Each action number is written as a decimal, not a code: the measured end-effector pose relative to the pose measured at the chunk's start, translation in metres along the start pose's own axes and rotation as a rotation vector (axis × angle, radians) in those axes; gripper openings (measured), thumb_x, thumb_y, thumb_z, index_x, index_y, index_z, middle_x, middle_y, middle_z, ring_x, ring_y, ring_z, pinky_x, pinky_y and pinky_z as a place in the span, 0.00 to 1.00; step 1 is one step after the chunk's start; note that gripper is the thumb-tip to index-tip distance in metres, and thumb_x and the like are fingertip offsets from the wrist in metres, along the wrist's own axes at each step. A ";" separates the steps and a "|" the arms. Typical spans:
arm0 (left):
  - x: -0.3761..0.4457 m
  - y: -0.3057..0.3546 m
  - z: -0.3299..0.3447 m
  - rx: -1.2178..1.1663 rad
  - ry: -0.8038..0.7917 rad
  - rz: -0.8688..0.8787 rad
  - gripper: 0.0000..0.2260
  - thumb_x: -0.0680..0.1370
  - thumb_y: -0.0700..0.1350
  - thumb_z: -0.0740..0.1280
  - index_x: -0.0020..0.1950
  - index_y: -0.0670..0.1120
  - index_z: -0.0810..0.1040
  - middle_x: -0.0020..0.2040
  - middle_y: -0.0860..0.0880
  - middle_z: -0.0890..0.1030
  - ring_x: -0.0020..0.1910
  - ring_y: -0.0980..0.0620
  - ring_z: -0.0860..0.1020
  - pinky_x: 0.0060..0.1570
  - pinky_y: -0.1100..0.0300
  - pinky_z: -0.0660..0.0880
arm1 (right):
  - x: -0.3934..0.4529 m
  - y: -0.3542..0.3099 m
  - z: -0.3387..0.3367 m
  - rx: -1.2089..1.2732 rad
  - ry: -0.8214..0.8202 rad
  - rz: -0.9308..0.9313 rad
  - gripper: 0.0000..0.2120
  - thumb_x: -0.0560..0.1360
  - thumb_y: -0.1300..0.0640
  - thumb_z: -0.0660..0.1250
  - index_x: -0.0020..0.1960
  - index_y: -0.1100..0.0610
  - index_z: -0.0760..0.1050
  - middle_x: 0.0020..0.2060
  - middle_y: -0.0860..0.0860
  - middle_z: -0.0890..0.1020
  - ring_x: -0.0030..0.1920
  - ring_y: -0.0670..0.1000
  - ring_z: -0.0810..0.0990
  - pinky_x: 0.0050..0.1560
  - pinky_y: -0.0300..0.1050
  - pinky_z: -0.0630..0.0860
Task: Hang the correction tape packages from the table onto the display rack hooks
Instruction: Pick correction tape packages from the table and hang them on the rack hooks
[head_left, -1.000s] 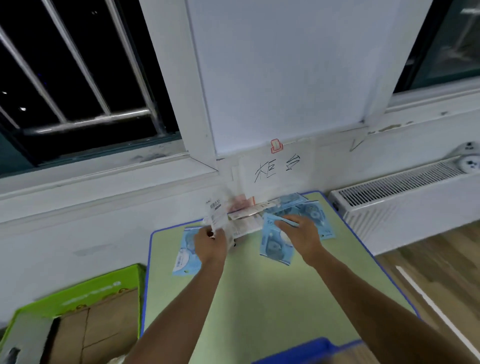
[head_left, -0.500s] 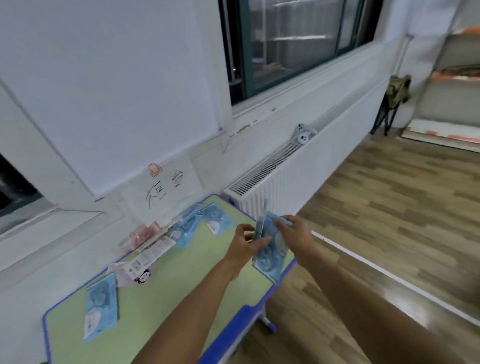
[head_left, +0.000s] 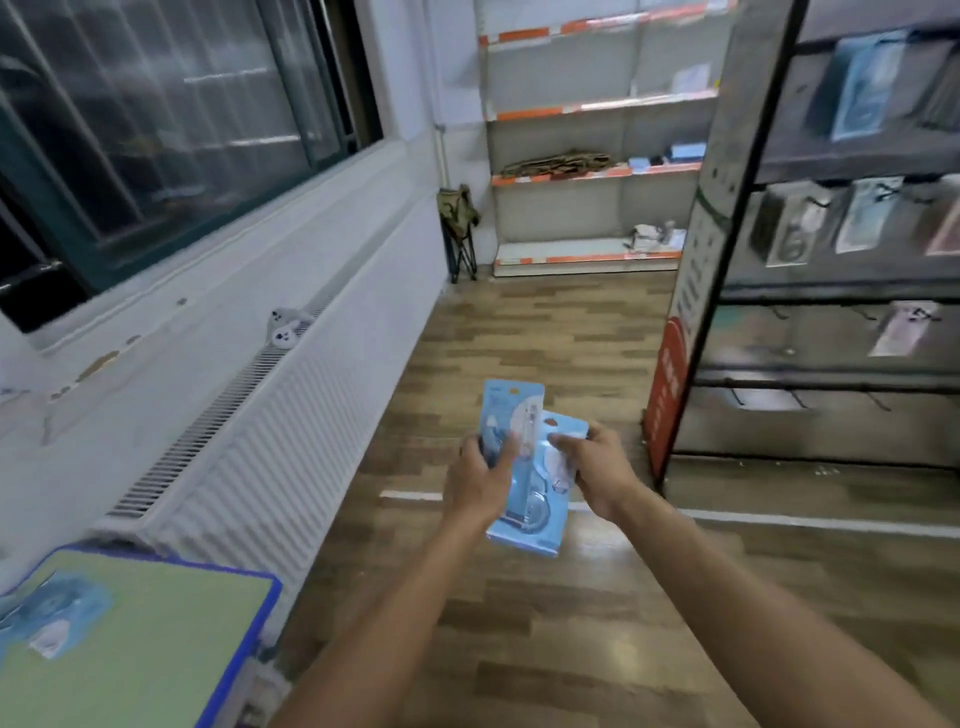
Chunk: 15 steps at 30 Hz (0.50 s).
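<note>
While both hands gripped blue card-backed correction tape packages (head_left: 519, 467), none had reached the black wire display rack (head_left: 831, 291).
Left hand (head_left: 480, 480) and right hand (head_left: 597, 467) pinched them mid-air; another blue package (head_left: 49, 616) waited on the green surface (head_left: 156, 649), near left.

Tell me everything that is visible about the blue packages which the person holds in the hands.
The blue packages are flat light-blue cards with clear plastic blisters, glossy in look. At least two overlap: one stands taller at the back, one sits lower to its right. The left hand grips their left side and the right hand pinches the right edge. They are held upright above the wooden floor, apart from the display rack.
</note>
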<state>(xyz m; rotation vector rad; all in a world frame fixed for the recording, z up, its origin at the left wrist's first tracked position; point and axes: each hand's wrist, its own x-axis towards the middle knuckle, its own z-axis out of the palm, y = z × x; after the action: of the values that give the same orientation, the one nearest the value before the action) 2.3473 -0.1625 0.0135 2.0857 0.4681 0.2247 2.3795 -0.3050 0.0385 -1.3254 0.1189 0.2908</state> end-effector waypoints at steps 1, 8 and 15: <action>0.002 0.015 0.023 -0.017 -0.009 -0.006 0.25 0.73 0.67 0.62 0.51 0.44 0.74 0.46 0.48 0.79 0.47 0.45 0.79 0.45 0.52 0.75 | 0.003 -0.009 -0.024 0.015 0.052 -0.021 0.08 0.75 0.70 0.63 0.53 0.65 0.76 0.33 0.53 0.82 0.31 0.49 0.80 0.30 0.39 0.75; 0.013 0.104 0.155 -0.300 -0.164 -0.068 0.18 0.71 0.60 0.72 0.44 0.46 0.75 0.42 0.49 0.81 0.39 0.52 0.79 0.37 0.59 0.72 | 0.015 -0.053 -0.172 0.098 0.329 -0.089 0.04 0.76 0.68 0.65 0.49 0.63 0.76 0.44 0.61 0.82 0.41 0.58 0.82 0.45 0.56 0.80; 0.055 0.174 0.265 -0.384 -0.348 -0.009 0.10 0.70 0.51 0.76 0.45 0.50 0.79 0.41 0.54 0.83 0.41 0.53 0.81 0.38 0.61 0.75 | 0.063 -0.084 -0.281 0.126 0.542 -0.127 0.03 0.76 0.66 0.65 0.48 0.61 0.76 0.42 0.59 0.82 0.39 0.57 0.80 0.40 0.50 0.78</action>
<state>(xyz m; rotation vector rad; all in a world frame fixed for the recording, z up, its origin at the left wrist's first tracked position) 2.5291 -0.4287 0.0193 1.6991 0.2024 -0.0539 2.4850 -0.5853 0.0328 -1.2522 0.4985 -0.1875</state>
